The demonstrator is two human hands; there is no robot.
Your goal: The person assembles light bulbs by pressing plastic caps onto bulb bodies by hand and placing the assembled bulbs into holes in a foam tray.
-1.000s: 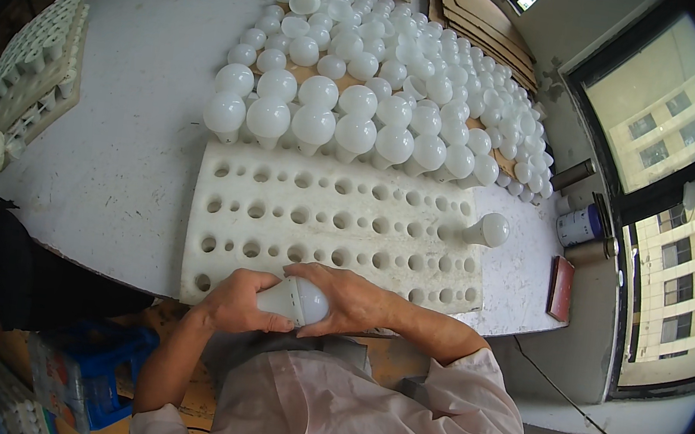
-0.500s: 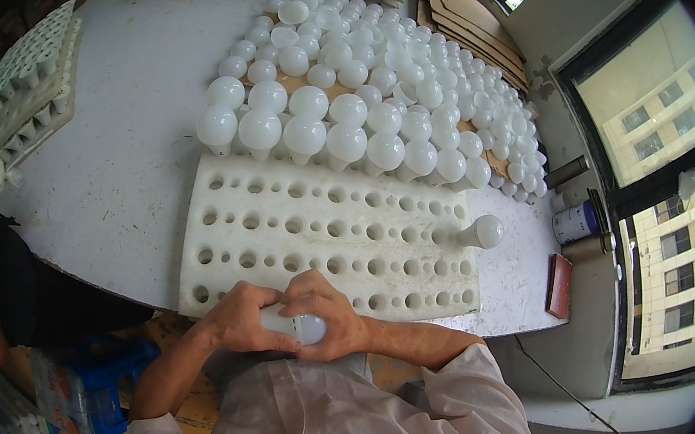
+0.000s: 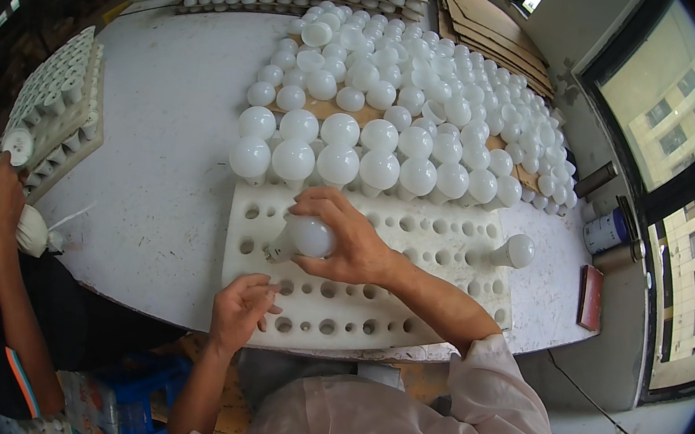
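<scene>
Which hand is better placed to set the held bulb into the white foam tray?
The right hand: it already grips the white bulb over the tray's upper-left holes, base angled down-left. The left hand is open and holds nothing, hovering at the tray's near edge.

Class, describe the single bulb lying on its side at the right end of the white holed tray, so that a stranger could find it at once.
Start at the round white table and find the white holed tray at its near edge. At the tray's right end, one white bulb lies alone. Unlike the bulbs standing in rows behind the tray, it is tipped on its side, and no hand touches it.
</scene>
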